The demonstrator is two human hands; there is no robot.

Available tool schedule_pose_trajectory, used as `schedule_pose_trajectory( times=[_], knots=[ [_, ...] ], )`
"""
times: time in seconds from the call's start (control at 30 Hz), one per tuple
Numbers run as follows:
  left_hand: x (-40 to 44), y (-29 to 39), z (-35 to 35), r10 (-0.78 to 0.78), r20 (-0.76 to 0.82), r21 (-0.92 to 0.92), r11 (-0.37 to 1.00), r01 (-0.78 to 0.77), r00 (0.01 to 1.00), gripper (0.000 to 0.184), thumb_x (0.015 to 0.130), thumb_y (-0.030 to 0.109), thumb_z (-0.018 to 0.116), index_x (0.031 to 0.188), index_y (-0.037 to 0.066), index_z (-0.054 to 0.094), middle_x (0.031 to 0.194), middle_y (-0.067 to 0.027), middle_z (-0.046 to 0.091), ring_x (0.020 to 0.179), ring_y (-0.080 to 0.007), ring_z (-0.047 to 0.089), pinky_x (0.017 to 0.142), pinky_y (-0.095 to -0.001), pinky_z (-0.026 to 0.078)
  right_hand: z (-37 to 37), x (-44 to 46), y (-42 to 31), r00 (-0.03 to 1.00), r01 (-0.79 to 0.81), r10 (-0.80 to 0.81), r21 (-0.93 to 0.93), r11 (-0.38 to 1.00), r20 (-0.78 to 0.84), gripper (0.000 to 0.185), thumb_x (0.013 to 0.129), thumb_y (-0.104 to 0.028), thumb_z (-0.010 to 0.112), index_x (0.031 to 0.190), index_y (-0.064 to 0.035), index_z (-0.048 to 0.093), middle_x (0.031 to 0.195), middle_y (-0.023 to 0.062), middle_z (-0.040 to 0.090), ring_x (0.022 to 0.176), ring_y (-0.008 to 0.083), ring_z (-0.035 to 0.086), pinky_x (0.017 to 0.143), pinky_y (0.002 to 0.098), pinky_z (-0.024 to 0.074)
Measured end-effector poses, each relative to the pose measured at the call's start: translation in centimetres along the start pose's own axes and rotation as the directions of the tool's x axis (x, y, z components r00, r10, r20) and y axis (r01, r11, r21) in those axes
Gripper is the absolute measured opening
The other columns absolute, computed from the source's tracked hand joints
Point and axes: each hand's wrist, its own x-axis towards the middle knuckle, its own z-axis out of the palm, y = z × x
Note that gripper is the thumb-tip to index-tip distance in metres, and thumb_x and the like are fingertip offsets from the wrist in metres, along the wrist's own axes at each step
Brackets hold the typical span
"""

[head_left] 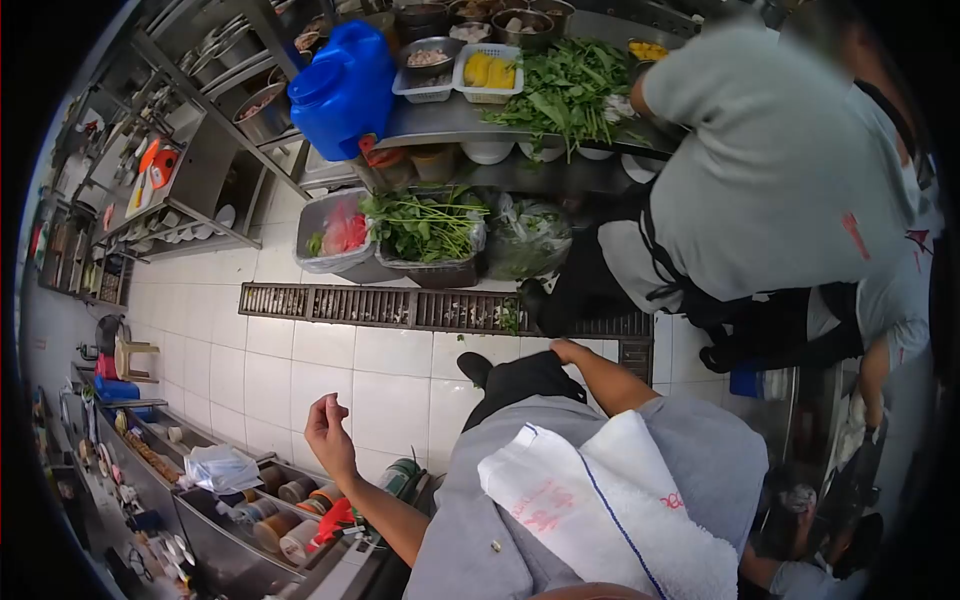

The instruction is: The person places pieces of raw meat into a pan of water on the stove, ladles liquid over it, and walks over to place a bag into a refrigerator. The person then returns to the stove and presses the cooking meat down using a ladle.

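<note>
My left hand [328, 432] is raised over the tiled floor, its fingers curled in toward the thumb. Nothing shows between them. Close below it are the metal counter's jars and a red-and-green bottle top [335, 522]. My right hand [568, 350] hangs low against my dark trousers [525, 385]; its fingers are mostly hidden, so I cannot see whether it holds anything. A white towel [610, 500] with a blue stripe and red marks lies across my grey shirt [460, 540]. Neither hand touches the food or the containers.
Leafy greens [575, 85] cover the steel table beside yellow food in a white basket [488, 72] and a blue jug [340, 90]. Bins of stems [425, 225] stand below. A floor drain [400, 308] crosses the tiles. A co-worker in a grey shirt [760, 160] bends over the table.
</note>
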Motion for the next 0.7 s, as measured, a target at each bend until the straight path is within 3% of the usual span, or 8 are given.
schedule_pose_trajectory(
  times=[0.03,0.07,0.17,0.23,0.33,0.5,0.57,0.7],
  knots=[
    [1.4,0.0,-0.4,-0.027,0.026,0.017,1.000,0.026,0.999,0.021,0.093,0.017,0.055,0.095,-0.003,0.062,0.070,-0.0025,0.056,0.068,-0.0089,0.051,0.065,-0.0231,0.042,-0.1,3.0,-0.5,0.995,0.043,-0.042,0.014,0.999,-0.095,0.027,0.070,-0.025,0.065,0.078,-0.0003,0.067,0.091,0.0249,0.063,0.087,0.0393,0.063,0.074,0.0440,0.0501],
    [2.8,-0.2,-1.1,-0.036,0.029,0.015,0.999,0.035,0.999,0.021,0.093,0.017,0.055,0.095,-0.003,0.062,0.070,-0.0025,0.056,0.068,-0.0089,0.051,0.065,-0.0231,0.042,-2.8,3.3,-3.1,0.994,0.027,-0.017,0.089,0.996,-0.112,0.026,0.072,-0.021,0.063,0.085,0.0015,0.066,0.095,0.0259,0.063,0.091,0.0397,0.062,0.076,0.0460,0.0490],
    [5.6,-1.8,-3.8,-0.019,0.059,0.062,0.998,0.016,0.998,0.022,0.093,0.018,0.054,0.096,-0.003,0.062,0.070,-0.0030,0.056,0.068,-0.0094,0.050,0.065,-0.0233,0.042,-7.2,8.4,-8.2,0.999,0.026,-0.025,0.038,0.999,-0.022,0.025,0.076,-0.014,0.058,0.094,0.0038,0.063,0.100,0.0260,0.062,0.097,0.0401,0.060,0.079,0.0471,0.0477],
    [7.0,-3.8,-5.8,-0.047,-0.094,0.067,0.996,0.053,0.995,0.022,0.093,0.018,0.054,0.096,-0.002,0.062,0.070,-0.0034,0.056,0.067,-0.0099,0.050,0.064,-0.0240,0.043,-11.9,9.6,-12.6,0.979,0.009,0.021,-0.146,0.989,0.203,0.024,0.080,-0.007,0.051,0.098,0.0057,0.060,0.101,0.0250,0.062,0.096,0.0396,0.060,0.080,0.0468,0.0475],
    [9.0,-8.6,-8.8,-0.163,-0.126,0.003,0.986,0.165,0.979,0.021,0.093,0.019,0.054,0.094,0.000,0.062,0.068,-0.0020,0.054,0.065,-0.0085,0.047,0.062,-0.0234,0.041,-15.6,12.6,-17.4,0.996,-0.053,0.056,-0.042,0.998,0.065,0.027,0.076,0.001,0.052,0.100,0.0074,0.062,0.103,0.0236,0.063,0.096,0.0348,0.063,0.076,0.0417,0.0511],
    [16.5,-14.4,-13.9,-0.274,-0.058,-0.032,0.962,0.272,0.960,0.022,0.092,0.020,0.054,0.091,-0.001,0.061,0.065,-0.0027,0.053,0.062,-0.0091,0.046,0.059,-0.0246,0.041,-18.1,18.5,-22.8,0.986,-0.164,0.161,0.104,0.981,0.036,0.025,0.077,0.003,0.048,0.098,0.0083,0.062,0.093,0.0239,0.065,0.089,0.0337,0.064,0.069,0.0426,0.0514],
    [21.7,-15.5,-16.3,-0.244,0.010,0.039,0.969,0.243,0.970,0.024,0.093,0.021,0.054,0.088,-0.001,0.061,0.064,-0.0031,0.052,0.061,-0.0095,0.046,0.057,-0.0251,0.040,-17.7,20.3,-24.6,0.970,-0.231,0.222,0.096,0.968,0.093,0.032,0.083,-0.003,0.047,0.114,0.0022,0.055,0.113,0.0247,0.057,0.103,0.0366,0.057,0.082,0.0469,0.0464],
    [34.4,-12.5,-20.5,-0.083,0.135,0.203,0.978,0.055,0.987,0.026,0.094,0.022,0.053,0.089,-0.002,0.060,0.063,-0.0040,0.052,0.062,-0.0110,0.046,0.058,-0.0263,0.040,-18.6,18.7,-31.5,0.938,-0.345,0.334,0.200,0.917,0.089,0.035,0.081,-0.003,0.048,0.114,0.0058,0.054,0.104,0.0253,0.061,0.100,0.0383,0.058,0.082,0.0475,0.0463]
  ],
)
